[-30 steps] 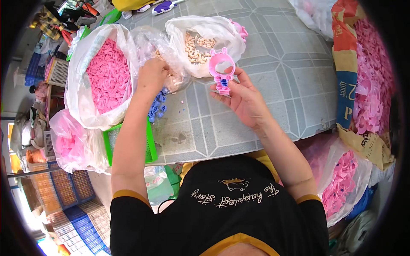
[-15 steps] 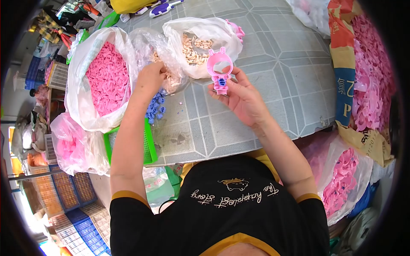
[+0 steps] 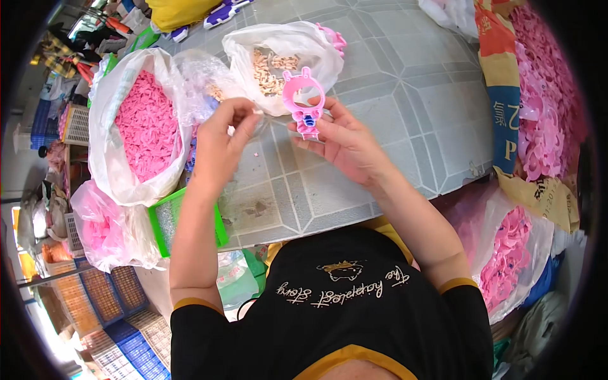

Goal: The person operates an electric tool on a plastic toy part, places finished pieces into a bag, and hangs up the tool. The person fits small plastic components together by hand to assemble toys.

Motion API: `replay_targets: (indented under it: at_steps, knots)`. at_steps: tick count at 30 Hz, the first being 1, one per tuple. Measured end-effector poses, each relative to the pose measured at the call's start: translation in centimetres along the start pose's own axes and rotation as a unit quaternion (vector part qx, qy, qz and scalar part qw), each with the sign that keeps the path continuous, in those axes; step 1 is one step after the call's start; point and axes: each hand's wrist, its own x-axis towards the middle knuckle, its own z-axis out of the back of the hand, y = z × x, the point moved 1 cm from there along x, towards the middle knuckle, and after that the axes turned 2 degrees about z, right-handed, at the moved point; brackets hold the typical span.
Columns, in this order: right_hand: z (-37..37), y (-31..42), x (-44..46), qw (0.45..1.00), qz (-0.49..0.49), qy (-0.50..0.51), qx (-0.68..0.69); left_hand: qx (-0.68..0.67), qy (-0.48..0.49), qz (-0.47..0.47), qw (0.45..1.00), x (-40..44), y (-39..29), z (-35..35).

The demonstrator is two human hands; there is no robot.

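My right hand (image 3: 348, 140) grips a pink plastic figure frame (image 3: 304, 88), which has a round ring with two small ears on top and a narrower body below. A small blue piece (image 3: 309, 121) sits in that body. To the left, my left hand (image 3: 229, 136) is closed in a pinch on a small pale plastic piece (image 3: 258, 111), whose tip shows at the fingertips. Behind the hands, a white plastic bag (image 3: 326, 35) holds loose cream-coloured pieces (image 3: 269, 79). Blue pieces (image 3: 190, 152) lie partly hidden beside my left wrist.
A large white bag (image 3: 104, 152) full of pink pieces stands at the left, beside a clear bag (image 3: 199, 66). A green basket (image 3: 221, 235) sits at the table's (image 3: 380, 190) near edge. On the right stand a sack (image 3: 503, 101) and a bag of pink parts (image 3: 503, 259).
My left hand has come away from the clear bag toward the pink frame, now with a small pale piece in its fingertips. My right hand still holds the frame. The view has shifted slightly.
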Motion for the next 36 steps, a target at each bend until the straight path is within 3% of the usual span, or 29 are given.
replay_targets:
  at_steps: [4,13,22,25,28,31,36]
  knots:
    - [0.4,-0.2,0.2,1.000,-0.009,0.013,0.005,0.001,0.006,-0.080,0.997,-1.0,-2.4,-1.2]
    - [0.3,-0.5,0.2,1.000,-0.004,0.009,0.005,0.008,-0.023,-0.071,0.997,-0.8,-3.8,-2.6]
    - [0.1,-0.8,0.1,0.997,0.012,0.025,-0.067,0.110,-0.019,-0.164,0.980,-0.5,-3.6,-3.9]
    - [0.2,-0.6,0.2,0.999,0.014,0.026,-0.033,0.057,-0.017,-0.096,0.994,-0.6,-4.9,-3.9]
    - [0.7,-0.6,0.2,1.000,0.001,-0.007,-0.020,0.039,-0.044,-0.086,0.995,-0.5,-4.6,-3.9]
    - [0.6,-0.4,0.2,1.000,-0.004,-0.004,-0.021,-0.002,-0.007,-0.058,0.998,-0.3,-4.2,-3.7]
    - [0.8,-0.9,0.4,0.999,0.026,0.004,-0.019,-0.005,-0.033,-0.087,0.996,-0.4,-3.3,-4.8]
